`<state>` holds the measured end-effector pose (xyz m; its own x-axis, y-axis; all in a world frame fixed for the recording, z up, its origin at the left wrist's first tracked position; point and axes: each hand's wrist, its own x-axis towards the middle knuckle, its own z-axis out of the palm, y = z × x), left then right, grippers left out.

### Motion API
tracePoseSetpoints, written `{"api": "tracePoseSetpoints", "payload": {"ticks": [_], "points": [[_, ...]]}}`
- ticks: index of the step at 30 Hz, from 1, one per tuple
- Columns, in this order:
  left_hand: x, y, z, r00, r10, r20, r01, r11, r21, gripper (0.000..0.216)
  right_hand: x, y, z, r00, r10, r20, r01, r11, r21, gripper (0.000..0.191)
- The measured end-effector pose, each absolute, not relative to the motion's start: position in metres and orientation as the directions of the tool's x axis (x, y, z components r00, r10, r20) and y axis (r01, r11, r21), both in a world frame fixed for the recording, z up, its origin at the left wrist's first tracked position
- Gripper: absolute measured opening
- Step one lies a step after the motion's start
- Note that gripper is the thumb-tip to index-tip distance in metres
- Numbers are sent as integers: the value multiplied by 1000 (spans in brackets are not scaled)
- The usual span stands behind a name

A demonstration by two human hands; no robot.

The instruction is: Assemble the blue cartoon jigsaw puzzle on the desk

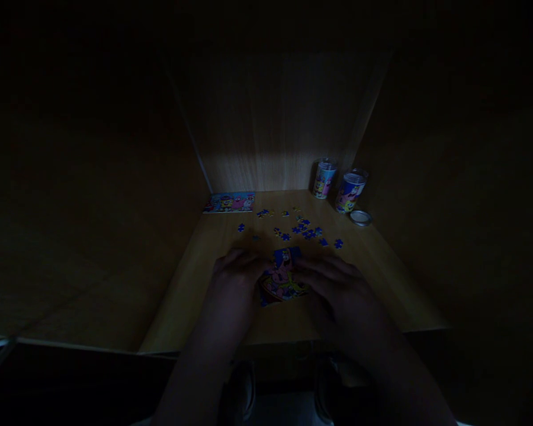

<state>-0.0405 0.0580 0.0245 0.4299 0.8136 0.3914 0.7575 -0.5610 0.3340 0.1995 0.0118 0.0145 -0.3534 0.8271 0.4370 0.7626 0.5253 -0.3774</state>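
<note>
A partly joined jigsaw puzzle with pink, yellow and blue cartoon figures lies flat near the front of the wooden surface. My left hand grips its left edge, thumb and fingers drawn together there. From the other side, my right hand holds the puzzle's right edge, its fingers bent over with the tips on the pieces. Dim light hides the exact fingertip contact. Just beyond the hands are several loose jigsaw pieces, mostly blue. One blue piece sits apart to the left, and another to the right.
At the back left lies a flat cartoon picture sheet. Two cartoon-printed cans, one farther back and one nearer, stand at the back right. A round metal lid lies beside them. Wooden panels enclose the back and sides.
</note>
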Motion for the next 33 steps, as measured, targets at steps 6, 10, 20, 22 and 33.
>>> {"api": "tracePoseSetpoints", "payload": {"ticks": [6,10,20,22,33], "points": [[-41,58,25,415,828,376,782,-536,318,47,199,14,12,-369,846,384,760,513,-399,44],[-41,58,24,415,827,379,785,-536,310,44,199,13,14,-367,853,370,760,505,-409,43],[-41,58,21,266,860,436,801,-448,396,31,198,12,16,-346,860,375,750,494,-441,30],[-40,59,20,290,854,432,795,-466,388,24,198,12,16,-338,861,380,767,486,-419,26],[-38,58,19,369,843,392,748,-520,414,21,171,7,14,-320,837,443,761,506,-405,35]]}}
